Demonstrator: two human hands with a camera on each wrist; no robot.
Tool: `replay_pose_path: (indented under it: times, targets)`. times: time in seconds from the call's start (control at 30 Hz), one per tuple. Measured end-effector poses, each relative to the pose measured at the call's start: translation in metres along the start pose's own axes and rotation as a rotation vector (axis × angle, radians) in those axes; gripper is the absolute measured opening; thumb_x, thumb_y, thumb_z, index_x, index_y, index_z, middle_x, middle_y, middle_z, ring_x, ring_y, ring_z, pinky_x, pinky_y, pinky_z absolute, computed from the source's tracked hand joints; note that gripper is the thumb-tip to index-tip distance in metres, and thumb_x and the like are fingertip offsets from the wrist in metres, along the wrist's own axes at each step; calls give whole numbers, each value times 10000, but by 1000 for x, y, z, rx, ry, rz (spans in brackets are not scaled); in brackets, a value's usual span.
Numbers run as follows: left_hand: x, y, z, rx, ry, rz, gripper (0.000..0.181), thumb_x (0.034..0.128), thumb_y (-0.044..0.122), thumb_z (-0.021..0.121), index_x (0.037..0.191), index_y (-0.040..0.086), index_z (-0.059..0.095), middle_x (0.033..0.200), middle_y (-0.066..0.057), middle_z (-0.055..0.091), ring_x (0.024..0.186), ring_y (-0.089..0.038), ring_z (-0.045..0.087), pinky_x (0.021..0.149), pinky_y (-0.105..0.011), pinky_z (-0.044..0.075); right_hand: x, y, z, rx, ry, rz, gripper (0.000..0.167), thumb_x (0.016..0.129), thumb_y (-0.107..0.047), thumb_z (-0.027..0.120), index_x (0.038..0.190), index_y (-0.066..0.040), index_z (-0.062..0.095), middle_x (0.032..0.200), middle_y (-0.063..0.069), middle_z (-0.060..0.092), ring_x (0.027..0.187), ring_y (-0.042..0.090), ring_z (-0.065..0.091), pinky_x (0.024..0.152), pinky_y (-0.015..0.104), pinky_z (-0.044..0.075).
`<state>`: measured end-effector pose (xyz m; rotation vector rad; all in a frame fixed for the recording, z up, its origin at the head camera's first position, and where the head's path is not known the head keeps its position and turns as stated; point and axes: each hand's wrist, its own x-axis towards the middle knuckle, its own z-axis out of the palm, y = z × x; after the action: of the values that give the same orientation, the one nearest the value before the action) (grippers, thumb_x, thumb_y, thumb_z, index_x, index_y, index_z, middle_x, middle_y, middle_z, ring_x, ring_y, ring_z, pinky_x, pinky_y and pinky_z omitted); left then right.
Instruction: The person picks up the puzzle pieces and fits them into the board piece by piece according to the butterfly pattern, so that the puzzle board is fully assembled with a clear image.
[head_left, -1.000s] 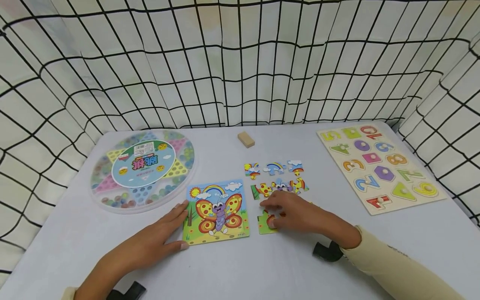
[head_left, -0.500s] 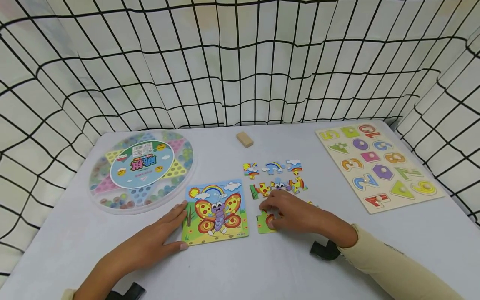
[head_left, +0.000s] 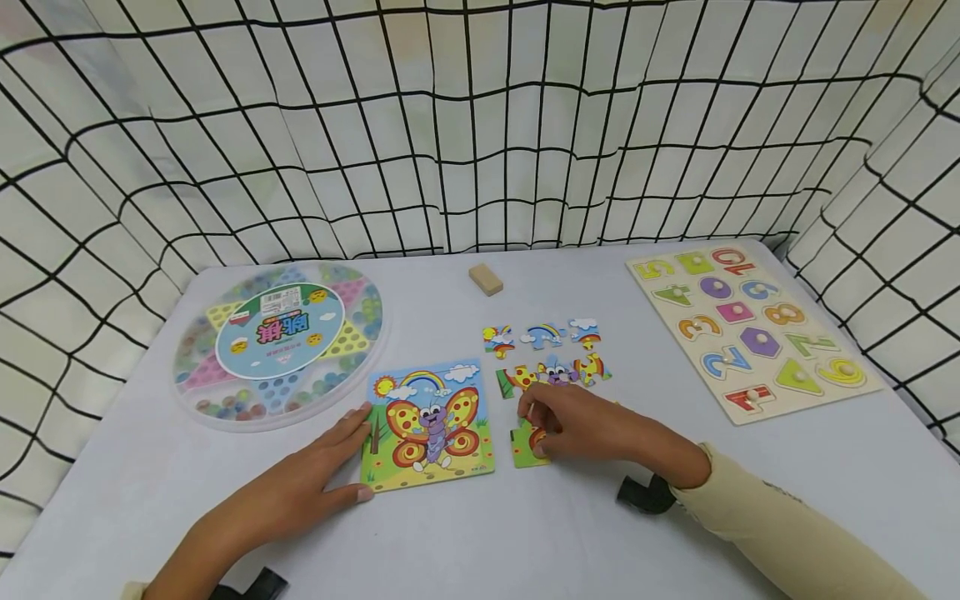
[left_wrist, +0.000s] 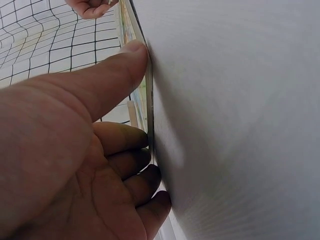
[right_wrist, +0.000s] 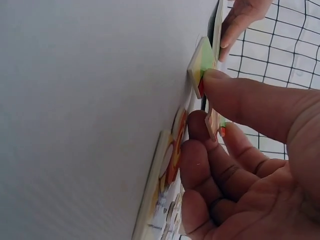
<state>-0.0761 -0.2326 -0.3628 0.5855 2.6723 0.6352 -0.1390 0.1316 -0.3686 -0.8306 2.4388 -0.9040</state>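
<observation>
My right hand (head_left: 588, 422) pinches a green puzzle piece with a red curve (head_left: 525, 450) between thumb and fingers. In the right wrist view that puzzle piece (right_wrist: 202, 60) stands tilted at the thumb tip, its near edge lifted. My left hand (head_left: 307, 475) lies palm down with straight fingers, its thumb and fingertips touching the left edge of a square butterfly picture board (head_left: 427, 433). Behind my right hand sits a row of butterfly puzzle pieces (head_left: 551, 372). Three sky pieces, among them a rainbow piece (head_left: 543, 335), lie farther back. My right hand hides other nearby pieces.
A round, clear-lidded game box (head_left: 281, 333) with coloured marbles lies back left. On the right is a wooden number and shape board (head_left: 735, 337). A small wooden block (head_left: 486, 280) sits near the far table edge. Black netting (head_left: 480, 158) over white cloth encloses the table.
The whole head view has drifted slightly, so everything appears a little farther left. My right hand stays at the green piece with only a small finger shift; my left hand keeps its place.
</observation>
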Motion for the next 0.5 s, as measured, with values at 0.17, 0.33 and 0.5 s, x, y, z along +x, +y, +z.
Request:
replay_pose_path:
  times: [0.17, 0.33, 0.5]
  targets:
    - [0, 0, 0, 3, 0, -2, 858, 893, 500, 643, 1514, 15, 303, 1616, -75, 148, 1456, -345, 138, 1084, -539, 296, 0, -2, 0, 23, 3, -36, 293, 852, -47, 741, 1068, -140, 568, 875, -38, 559, 819, 139, 536, 694, 275, 493]
    - [1, -1, 1, 1, -6, -4, 868, 885, 516, 643, 1514, 21, 308, 1614, -81, 155, 1452, -357, 147, 1072, -552, 308, 1, -3, 0, 22, 37, -82, 198, 877, -41, 696, 1016, -157, 615, 854, -75, 597, 822, 113, 559, 693, 261, 507]
    - [1, 0, 0, -9, -5, -7, 861, 885, 495, 657, 1512, 16, 311, 1613, -83, 157, 1452, -357, 146, 1076, -551, 305, 0, -3, 0, 61, 43, -124, 184, 869, -12, 679, 966, -156, 619, 848, -73, 623, 810, 94, 578, 713, 256, 517]
